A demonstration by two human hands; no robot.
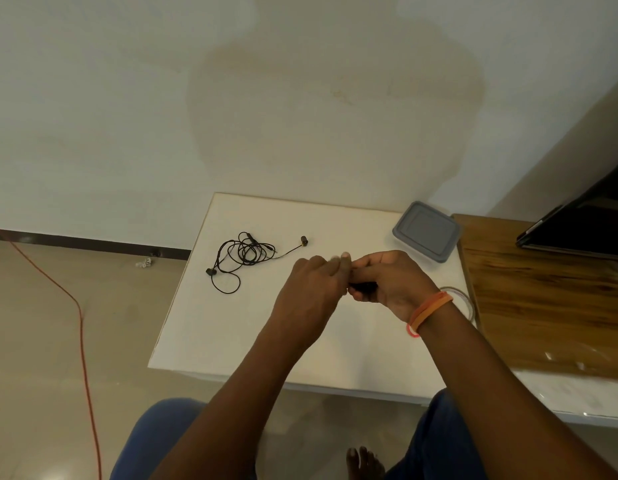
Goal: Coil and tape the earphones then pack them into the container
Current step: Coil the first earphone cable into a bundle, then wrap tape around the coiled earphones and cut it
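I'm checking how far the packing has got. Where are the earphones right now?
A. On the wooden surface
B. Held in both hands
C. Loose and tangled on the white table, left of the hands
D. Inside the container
C: the earphones lie in a loose tangle on the white table, apart from both hands and from the lidded container.

Both hands meet over the white table (pixel 203 334), left hand (pixel 311 292) and right hand (pixel 390 282) pinching a small dark thing I can't make out. Black earphones (pixel 243 256) lie tangled nearby, lidded grey container (pixel 427 232) at the far corner.
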